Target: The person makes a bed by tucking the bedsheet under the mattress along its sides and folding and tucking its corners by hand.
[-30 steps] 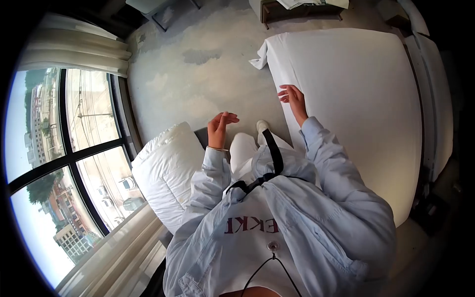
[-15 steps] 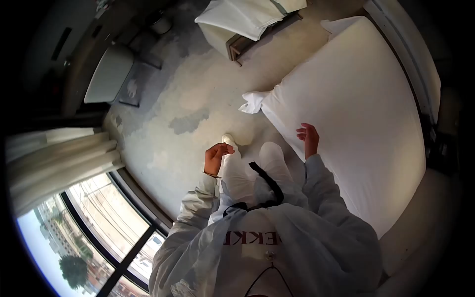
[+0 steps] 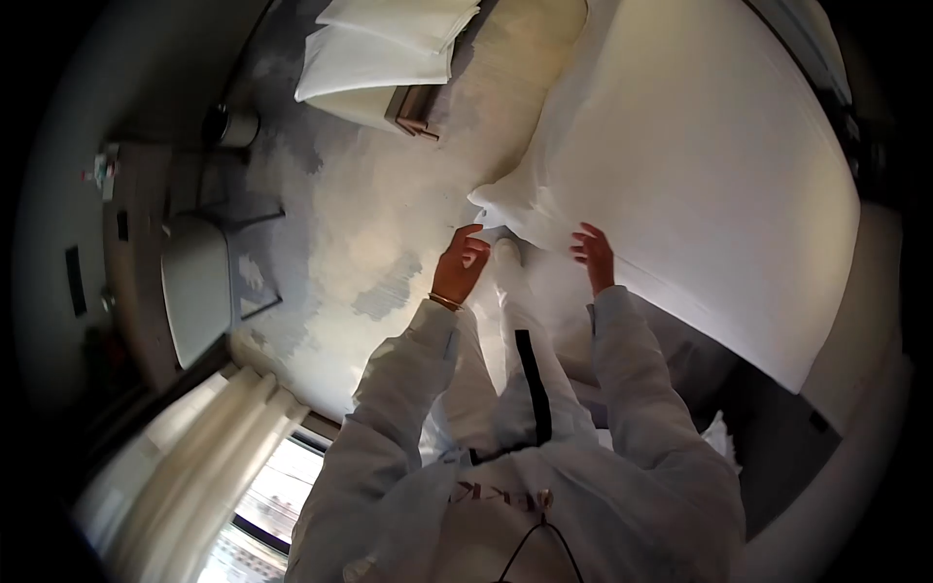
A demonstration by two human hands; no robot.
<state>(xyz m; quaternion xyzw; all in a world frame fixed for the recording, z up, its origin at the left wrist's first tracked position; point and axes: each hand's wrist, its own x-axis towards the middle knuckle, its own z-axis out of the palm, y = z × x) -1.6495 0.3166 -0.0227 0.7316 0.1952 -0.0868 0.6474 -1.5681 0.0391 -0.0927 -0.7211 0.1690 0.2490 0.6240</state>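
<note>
A white sheet (image 3: 700,175) covers the bed on the right, and its loose corner (image 3: 493,201) hangs toward the floor at the near end. My left hand (image 3: 460,267) is just left of and below that corner, fingers loosely bent and apart, with nothing visible in it. My right hand (image 3: 595,258) is over the bed's near side, its fingers spread and empty. Whether its fingertips touch the sheet I cannot tell.
A bench (image 3: 413,109) at the top bears folded white cloths (image 3: 379,58). On the left are a pale chair (image 3: 197,287), a desk (image 3: 136,243) and a bin (image 3: 231,126). A curtain (image 3: 209,466) hangs by the window (image 3: 282,491). A dark bed base (image 3: 768,437) shows at right.
My view has turned and I have stepped nearer the sheet's corner. My left hand has moved from over my leg to beside the corner. Both hands stay empty.
</note>
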